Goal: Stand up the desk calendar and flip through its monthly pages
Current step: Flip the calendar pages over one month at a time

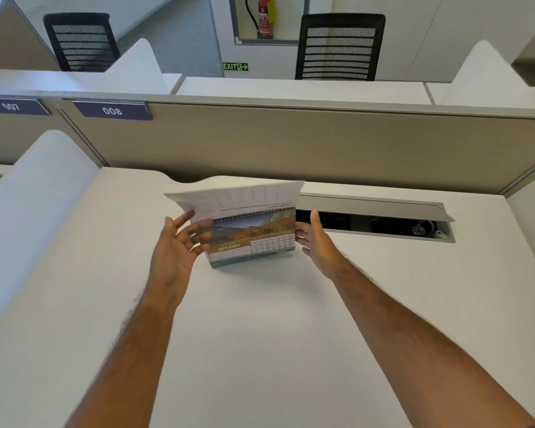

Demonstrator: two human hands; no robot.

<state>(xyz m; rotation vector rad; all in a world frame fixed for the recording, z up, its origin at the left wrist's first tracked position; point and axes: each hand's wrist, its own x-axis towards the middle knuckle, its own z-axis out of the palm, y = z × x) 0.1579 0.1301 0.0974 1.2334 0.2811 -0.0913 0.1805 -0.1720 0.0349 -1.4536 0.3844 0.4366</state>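
Spiral desk calendar upright, January landscape page showing, sheet raised

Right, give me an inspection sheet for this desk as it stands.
Surface: white desk, bare in front.
Job's things: desk calendar standing, January showing, one page lifted over the spiral.
Clutter: nothing seen.
Hands: left hand open at the calendar's left edge; right hand open at its right edge.
Cables: cable tray open; contents unclear.
Surroundings: partition, two chairs, fire extinguisher, exit sign.

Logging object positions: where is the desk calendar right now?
Head view: desk calendar stands mid-desk between left hand and right hand, before the open cable tray.
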